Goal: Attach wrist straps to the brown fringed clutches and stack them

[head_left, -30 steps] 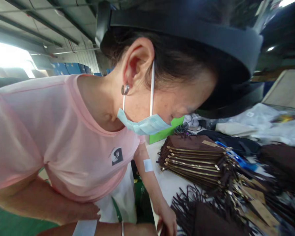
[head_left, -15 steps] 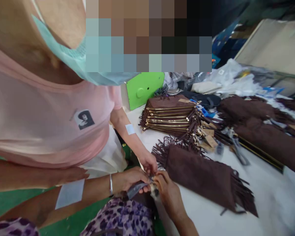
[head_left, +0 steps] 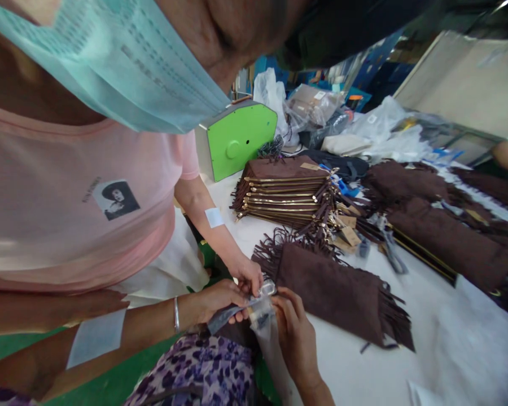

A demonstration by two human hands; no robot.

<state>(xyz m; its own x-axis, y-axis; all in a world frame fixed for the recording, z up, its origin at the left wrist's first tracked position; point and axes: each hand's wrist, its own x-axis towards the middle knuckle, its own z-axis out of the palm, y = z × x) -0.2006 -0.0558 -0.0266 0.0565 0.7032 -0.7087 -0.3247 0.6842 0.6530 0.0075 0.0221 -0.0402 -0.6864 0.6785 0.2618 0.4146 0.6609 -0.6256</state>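
My left hand point(head_left: 222, 301), with a silver bangle on its wrist, is closed on a strip of grey plastic wrapping point(head_left: 226, 317). Beside it, a co-worker's hand point(head_left: 249, 275) reaches in and touches a small shiny metal-looking clasp or ring point(head_left: 267, 288). Clear plastic point(head_left: 261, 313) with something dark inside hangs just below that piece. My right hand point(head_left: 295, 332) is on the right side of it, fingers curled inward; what they pinch is hidden. A brown fringed suede-like bag point(head_left: 330, 287) lies flat on the white table point(head_left: 347, 355), just beyond my right hand.
A stack of brown bags with gold zippers point(head_left: 283, 194) and paper tags stands further back. More brown bags point(head_left: 449, 237) lie to the right. Behind are a green-faced machine point(head_left: 241, 141) and clear plastic bags point(head_left: 385, 127). A masked co-worker in a pink shirt point(head_left: 148, 237) leans in close at left.
My right hand has drawn slightly away from my left, and the shiny piece now shows between the hands. The co-worker's head has leaned further in; the view has shifted a little.
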